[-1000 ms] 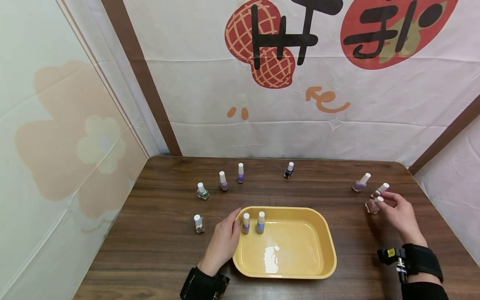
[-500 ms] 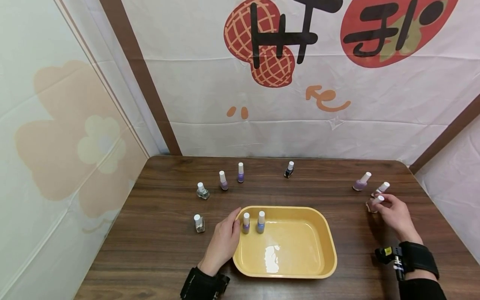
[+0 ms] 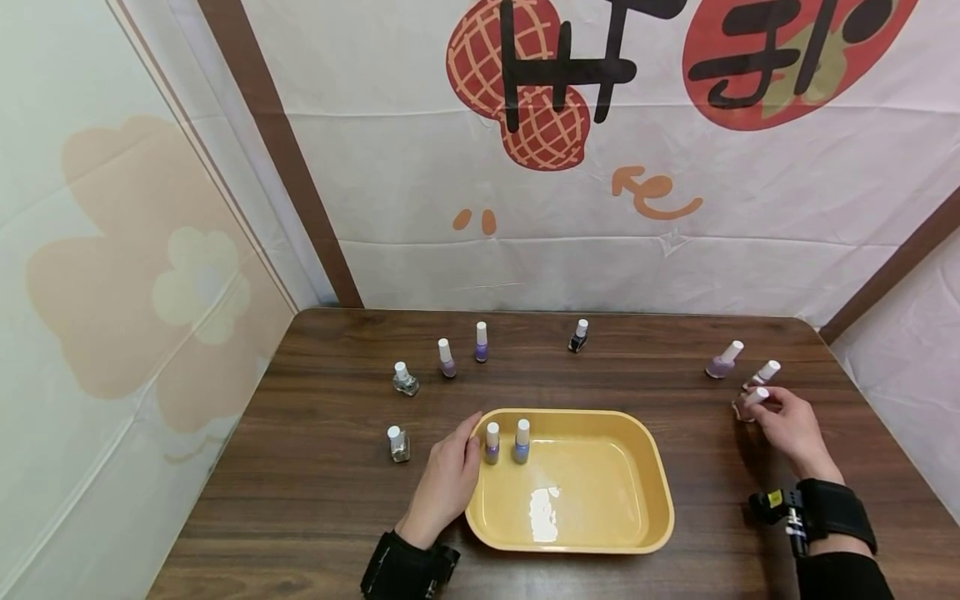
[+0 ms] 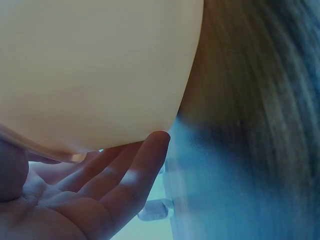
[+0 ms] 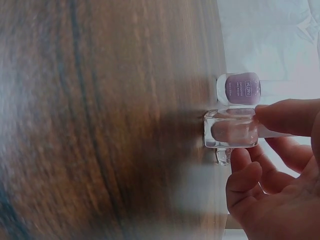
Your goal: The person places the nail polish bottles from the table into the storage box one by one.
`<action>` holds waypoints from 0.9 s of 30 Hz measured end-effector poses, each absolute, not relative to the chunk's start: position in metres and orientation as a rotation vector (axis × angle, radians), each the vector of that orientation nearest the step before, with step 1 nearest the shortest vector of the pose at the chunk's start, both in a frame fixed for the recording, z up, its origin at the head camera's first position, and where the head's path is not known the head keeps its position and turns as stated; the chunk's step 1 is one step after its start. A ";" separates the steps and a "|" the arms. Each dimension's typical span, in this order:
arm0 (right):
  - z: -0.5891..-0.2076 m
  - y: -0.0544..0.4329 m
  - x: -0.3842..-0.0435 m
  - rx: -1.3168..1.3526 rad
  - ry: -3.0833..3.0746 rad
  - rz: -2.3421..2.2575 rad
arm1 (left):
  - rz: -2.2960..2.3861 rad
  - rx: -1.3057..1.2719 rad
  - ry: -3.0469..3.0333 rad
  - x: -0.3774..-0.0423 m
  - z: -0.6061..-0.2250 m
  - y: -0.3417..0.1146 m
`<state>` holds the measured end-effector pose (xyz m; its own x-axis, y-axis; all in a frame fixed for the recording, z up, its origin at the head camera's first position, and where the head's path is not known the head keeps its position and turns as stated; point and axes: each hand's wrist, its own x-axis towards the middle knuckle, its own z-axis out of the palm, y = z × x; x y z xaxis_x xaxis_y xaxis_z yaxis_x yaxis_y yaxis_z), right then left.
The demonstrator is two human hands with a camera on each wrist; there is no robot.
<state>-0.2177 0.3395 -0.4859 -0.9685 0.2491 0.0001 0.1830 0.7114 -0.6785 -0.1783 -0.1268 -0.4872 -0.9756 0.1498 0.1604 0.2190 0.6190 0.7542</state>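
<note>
My left hand point(image 3: 444, 483) grips the left rim of a yellow tray point(image 3: 577, 546), its thumb at the rim and the other fingers along the outer wall in the left wrist view. Inside the tray, a purple nail polish bottle point(image 3: 492, 443) and a blue nail polish bottle point(image 3: 522, 442) stand near that hand. On the table's right side, my right hand point(image 3: 797, 433) pinches a pale pink nail polish bottle point(image 5: 232, 131) near its white cap; its base appears to rest on the table. Just behind stand a clear-looking bottle point(image 3: 762, 375) and a mauve bottle point(image 3: 723, 362).
Left of the tray are a clear glittery bottle point(image 3: 400, 446) and a dark glittery bottle point(image 3: 406, 382). Behind it stand a mauve bottle point(image 3: 447, 360), a violet bottle point(image 3: 482, 343) and a black bottle point(image 3: 577, 337). A printed cloth point(image 3: 555, 267) hangs behind the table point(image 3: 300, 500).
My right hand has shifted slightly leftward and its fingers have settled at the pale pink bottle's cap. The left hand and tray have stayed in place.
</note>
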 end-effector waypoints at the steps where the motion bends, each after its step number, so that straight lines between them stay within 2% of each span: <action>1: -0.485 0.339 -0.218 -0.359 -2.824 1.103 | -1.299 -0.311 -2.754 -0.178 -0.487 -0.127; 27: -0.482 0.339 -0.217 -0.381 -2.859 1.046 | -1.306 -0.293 -2.776 -0.179 -0.487 -0.127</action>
